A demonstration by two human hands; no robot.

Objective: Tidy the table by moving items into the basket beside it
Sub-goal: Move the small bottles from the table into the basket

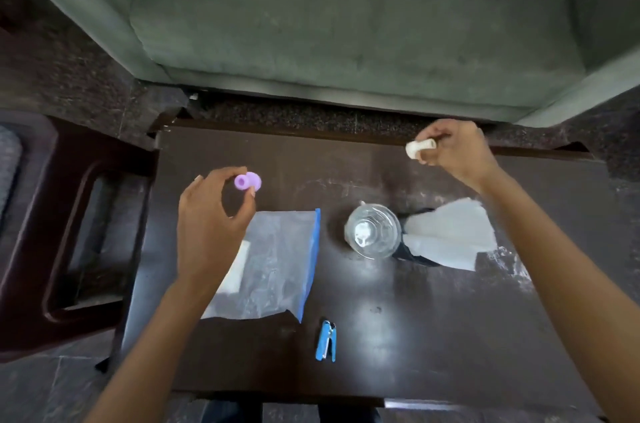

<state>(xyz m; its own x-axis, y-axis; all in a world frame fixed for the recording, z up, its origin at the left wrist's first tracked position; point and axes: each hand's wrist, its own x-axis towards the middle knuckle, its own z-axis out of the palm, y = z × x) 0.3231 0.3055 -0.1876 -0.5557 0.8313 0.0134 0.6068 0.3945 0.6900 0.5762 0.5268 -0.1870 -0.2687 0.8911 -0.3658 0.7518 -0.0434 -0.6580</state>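
Looking down on one head view.

Surface: dark brown bench, glossy, with pale light patches and white scuffs, thickest near its right edge.

Left grip hovers over the bench's left part, thumb and fingertips pinching a small purple spool-shaped piece, held clear of the surface.

Right grip is at the far right edge, fingers curled round a small white spool-shaped piece, also lifted.

Lying on the bench:
- clear zip bag with a blue seal strip, flat, partly under the left wrist
- clear glass jar, upright, just right of the bag
- white tissue, crumpled, touching the jar's right side, with something black under its near edge
- small blue stapler, alone near the front edge

Room: green upholstered sofa beyond the bench; dark speckled stone floor between them and on the left.

Left of the bench, touching its edge, stands a maroon plastic piece with a long slot opening. A grey woven thing shows at the frame's left edge. Which of these is the basket, cannot tell.
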